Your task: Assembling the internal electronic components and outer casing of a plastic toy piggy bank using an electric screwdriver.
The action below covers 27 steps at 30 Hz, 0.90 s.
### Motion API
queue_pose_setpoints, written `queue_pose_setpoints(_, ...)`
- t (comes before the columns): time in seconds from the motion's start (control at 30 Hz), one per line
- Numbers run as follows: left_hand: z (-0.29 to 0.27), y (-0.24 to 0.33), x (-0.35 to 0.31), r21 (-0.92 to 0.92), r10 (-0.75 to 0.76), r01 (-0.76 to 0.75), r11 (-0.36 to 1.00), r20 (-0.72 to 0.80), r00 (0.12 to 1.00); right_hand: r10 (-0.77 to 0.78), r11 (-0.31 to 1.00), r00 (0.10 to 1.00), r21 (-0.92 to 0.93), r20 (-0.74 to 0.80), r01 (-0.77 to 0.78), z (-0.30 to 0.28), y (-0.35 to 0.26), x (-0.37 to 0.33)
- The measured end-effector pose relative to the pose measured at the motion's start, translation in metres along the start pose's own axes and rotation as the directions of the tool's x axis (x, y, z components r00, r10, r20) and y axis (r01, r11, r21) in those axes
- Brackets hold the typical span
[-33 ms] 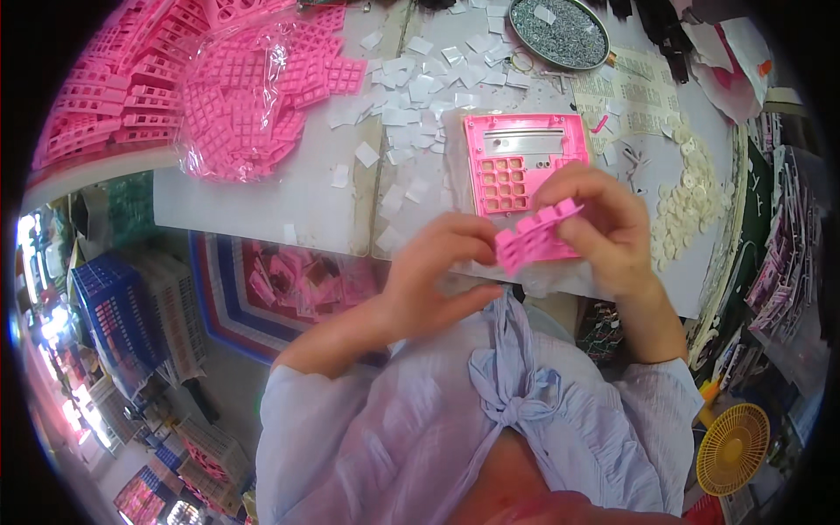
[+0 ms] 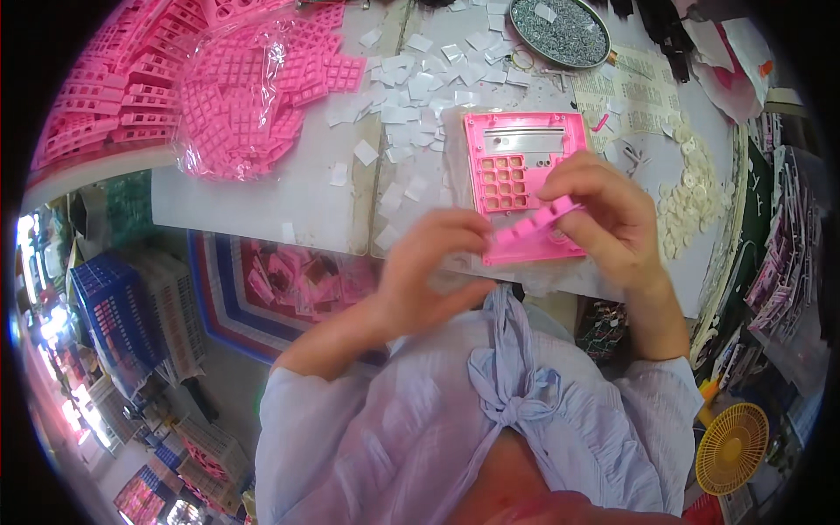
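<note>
A pink rubber-looking keypad strip with raised square keys is pinched between the thumb and fingers of my right hand. It is tilted and held above a pink calculator casing lying on the table. My left hand is at the strip's left end, thumb and fingers spread apart; its fingertips are close to that end, and I cannot tell if they touch it. The casing has square key openings and a clear display window. The strip and my right hand hide its lower right part.
A clear plastic bag of pink keypads and stacked pink casings occupy the far left. White paper squares are scattered centrally. A round tray of small metal screws stands at the back; a pile of white discs lies right.
The keypad strip has turned so that it shows more edge-on. My left hand has drawn slightly left and its fingers are further from the strip.
</note>
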<state>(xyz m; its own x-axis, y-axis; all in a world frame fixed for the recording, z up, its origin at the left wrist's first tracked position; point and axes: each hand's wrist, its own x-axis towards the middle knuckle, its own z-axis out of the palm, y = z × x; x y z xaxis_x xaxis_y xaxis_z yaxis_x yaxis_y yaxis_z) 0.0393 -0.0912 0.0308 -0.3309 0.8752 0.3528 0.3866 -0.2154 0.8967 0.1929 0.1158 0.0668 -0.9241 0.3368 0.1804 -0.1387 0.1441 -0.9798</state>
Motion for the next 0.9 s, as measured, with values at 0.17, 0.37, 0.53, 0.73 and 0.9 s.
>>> queue_pose_setpoints(0.17,-0.027,-0.023,-0.013,0.047,-0.23,0.234,0.971,-0.083,0.97,0.154,0.852,0.881,-0.512,0.447,0.11,-0.025,0.017,0.044)
queue_pose_setpoints(0.37,-0.048,-0.024,0.02,0.216,-0.124,0.145,0.966,-0.108,0.986,0.191,0.743,0.885,-0.651,0.425,0.153,-0.015,0.042,0.071)
queue_pose_setpoints(0.53,-0.074,-0.026,0.057,0.37,-0.022,0.051,0.928,-0.083,0.996,0.105,0.678,0.983,-0.733,0.153,0.042,-0.005,0.025,0.04)
queue_pose_setpoints(0.73,-0.118,-0.049,0.158,0.713,-0.082,0.106,0.693,-0.069,0.994,0.118,0.398,0.903,-0.853,0.414,0.339,0.014,0.019,-0.001)
queue_pose_setpoints(0.9,-0.121,-0.129,0.26,0.826,-0.379,0.445,0.347,-0.311,0.872,0.276,0.403,0.877,-0.876,0.392,0.265,0.028,0.024,-0.011)
